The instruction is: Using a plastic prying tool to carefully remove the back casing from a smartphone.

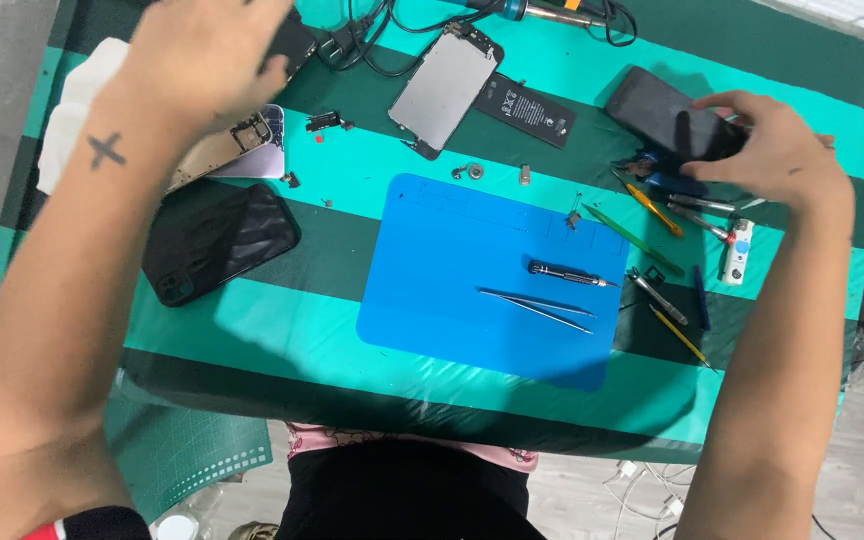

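The black phone (667,125) lies face-up at the far right of the striped green cloth (252,320), just above a cluster of small screwdrivers (697,210) and a yellow-handled tool (652,205). The right hand (772,150) has its fingers curled round the phone's right end, gripping it by the edges. Handling it well, I judge, means keeping that hold on the sides rather than the glass and lifting level, so it clears the tools beneath.

The left hand (202,55) reaches over the far left of the cloth, fingers spread and blurred; whether it holds anything cannot be told. Just beneath it lies an opened phone frame (237,145), with loose small parts (324,122) beside it, so a low sweep there could scatter them.

At the centre, the blue mat (452,290) carries a black screwdriver (567,272) and tweezers (537,308). Beyond it lie a screen panel (444,85) and a battery (524,105), touching. A black phone case (214,240) rests left of the mat.
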